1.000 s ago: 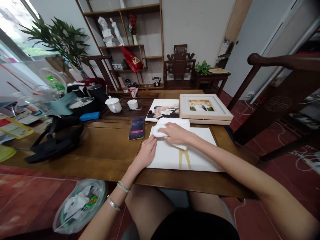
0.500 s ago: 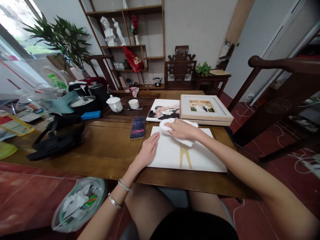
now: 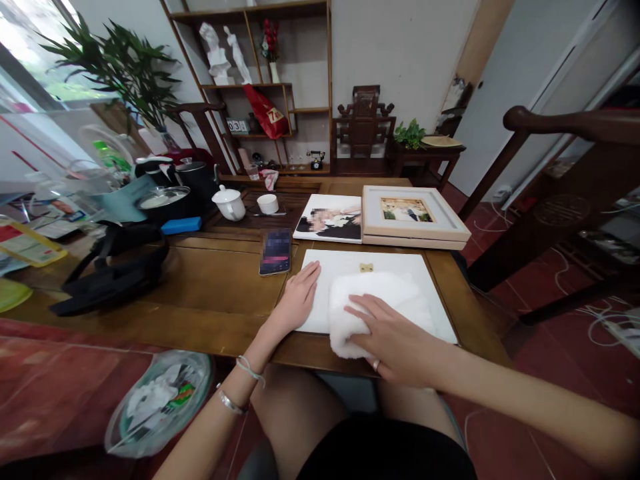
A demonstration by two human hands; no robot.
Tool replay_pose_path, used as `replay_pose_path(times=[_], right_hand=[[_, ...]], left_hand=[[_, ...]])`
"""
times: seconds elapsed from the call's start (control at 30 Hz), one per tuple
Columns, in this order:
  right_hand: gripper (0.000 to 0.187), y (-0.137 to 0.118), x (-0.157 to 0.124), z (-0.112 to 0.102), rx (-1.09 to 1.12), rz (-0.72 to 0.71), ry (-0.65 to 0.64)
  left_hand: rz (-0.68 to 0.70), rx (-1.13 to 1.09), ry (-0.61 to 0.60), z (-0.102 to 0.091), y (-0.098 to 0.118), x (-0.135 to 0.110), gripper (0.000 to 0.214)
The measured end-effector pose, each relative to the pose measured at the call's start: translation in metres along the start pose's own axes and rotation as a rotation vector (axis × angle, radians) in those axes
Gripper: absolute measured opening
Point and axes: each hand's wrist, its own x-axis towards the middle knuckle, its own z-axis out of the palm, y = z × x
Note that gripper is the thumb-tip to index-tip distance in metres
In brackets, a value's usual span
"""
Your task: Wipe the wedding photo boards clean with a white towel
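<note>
A white rectangular panel (image 3: 320, 317) lies flat on the wooden table in front of me. Near its far edge a small gold-coloured fitting (image 3: 366, 267) shows; the part nearer to me is covered. My right hand (image 3: 393, 337) presses a fluffy white cloth (image 3: 345, 300) onto the panel at its near edge, fingers over the fabric. On the panel's left side rests my left hand (image 3: 300, 297), flat with fingers stretched out, steady against the edge. A phone (image 3: 275, 252) lies to the left of the panel.
Behind the panel are a photo print (image 3: 330, 220) and a framed photo (image 3: 409, 209). Leftward stand a white teapot (image 3: 229, 203), a small cup (image 3: 268, 204), a blue block (image 3: 181, 225) and a black strap bag (image 3: 115, 267). A lined bin (image 3: 160, 403) is below the table's edge.
My right hand has drawn the cloth from the panel's far edge to its near edge, covering the gold legs and uncovering the gold fitting. My left hand stays in place.
</note>
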Motion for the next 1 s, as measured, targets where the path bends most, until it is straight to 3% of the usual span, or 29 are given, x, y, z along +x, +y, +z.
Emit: replay_pose_path(times=[0.3,0.4,0.57,0.67,0.73,0.87,1.0], right_hand=[[0.041,0.086,0.039,0.005,-0.035,0.171,0.034],[0.043,0.079,0.047,0.008,-0.068,0.178,-0.010],[0.036,0.013,0.037,0.017,-0.109,0.034,-0.050],[0.031,-0.006,0.034,0.017,-0.069,-0.034,-0.031],[0.036,0.002,0.038,0.014,-0.041,0.014,-0.048],[0.044,0.048,0.056,0.006,-0.019,0.135,-0.042],[0.044,0.076,0.063,-0.001,-0.001,0.162,-0.011]], left_hand=[[-0.021,0.002,-0.029,-0.003,0.002,0.001,0.045],[-0.025,-0.003,-0.028,-0.003,0.002,0.001,0.046],[-0.028,-0.014,-0.031,-0.004,0.003,0.000,0.045],[-0.009,-0.038,-0.029,-0.005,0.002,-0.001,0.043],[0.001,-0.048,-0.019,-0.004,0.001,-0.001,0.043],[-0.002,-0.039,-0.003,-0.003,0.000,0.000,0.045],[-0.007,-0.024,-0.008,-0.003,0.000,0.000,0.044]])
